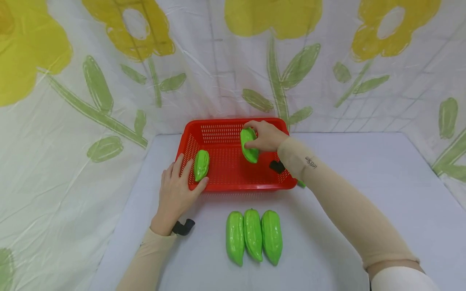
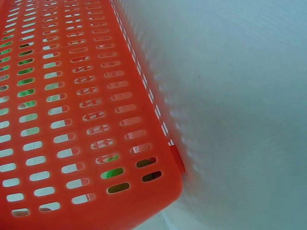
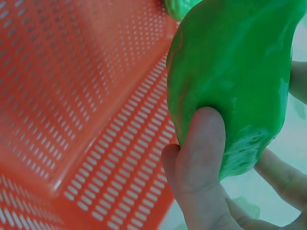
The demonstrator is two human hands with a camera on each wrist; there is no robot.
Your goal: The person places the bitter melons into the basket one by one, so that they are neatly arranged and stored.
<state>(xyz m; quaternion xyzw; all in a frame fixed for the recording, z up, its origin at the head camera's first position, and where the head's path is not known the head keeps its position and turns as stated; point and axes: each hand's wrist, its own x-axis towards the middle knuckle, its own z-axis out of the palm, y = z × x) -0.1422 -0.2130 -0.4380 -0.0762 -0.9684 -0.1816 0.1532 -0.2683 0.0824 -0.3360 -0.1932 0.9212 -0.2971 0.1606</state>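
Observation:
In the head view my right hand grips a glossy green, ridged, oblong fruit-like piece over the right half of a red plastic basket. The right wrist view shows the thumb pressed on the near side of this green piece and fingers round the far side. My left hand rests on the basket's front left corner, fingers spread over the left rim, thumb at the front rim. A similar green piece lies inside the basket beside those fingers. The left wrist view has only the basket's slotted outer wall.
Three more green pieces lie side by side on the white table in front of the basket. Part of another green piece shows at the basket's right edge, partly hidden. A flower-printed curtain hangs behind.

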